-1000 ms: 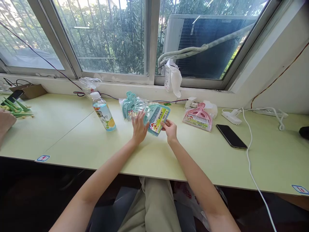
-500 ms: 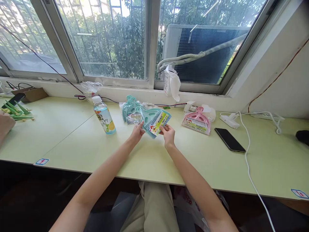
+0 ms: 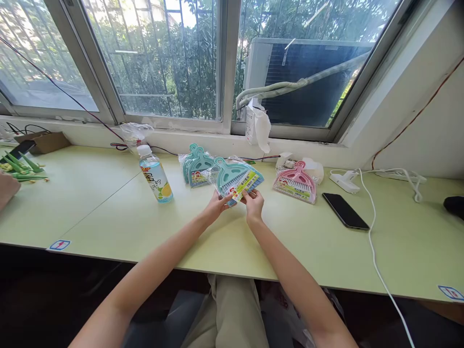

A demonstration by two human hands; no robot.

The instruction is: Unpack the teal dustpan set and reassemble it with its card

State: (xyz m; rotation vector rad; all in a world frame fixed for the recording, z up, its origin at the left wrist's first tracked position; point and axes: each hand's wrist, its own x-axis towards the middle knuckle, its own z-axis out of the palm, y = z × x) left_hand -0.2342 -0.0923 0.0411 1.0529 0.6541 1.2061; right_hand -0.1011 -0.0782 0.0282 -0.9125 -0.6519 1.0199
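Observation:
Between my hands, above the pale green table, is a wrapped teal dustpan and brush set [image 3: 237,179], tilted, with its handle up and to the left. My left hand [image 3: 218,203] grips its lower left edge. On the lower right edge are the pinched fingers of my right hand [image 3: 253,200]. Behind and to the left lie more wrapped teal sets [image 3: 197,166], partly overlapped by the held one. A wrapped pink set [image 3: 296,183] lies to the right of my hands.
A labelled bottle [image 3: 155,176] stands left of my hands. A black phone [image 3: 345,210], a white power strip [image 3: 345,181] and a white cable [image 3: 377,261] lie at the right. Another person's hand [image 3: 7,188] is at the far left, near green stalks [image 3: 23,166].
My left hand has shifted from the set's left side to its lower edge. The set has moved slightly right and turned a little, showing more of the teal sets behind.

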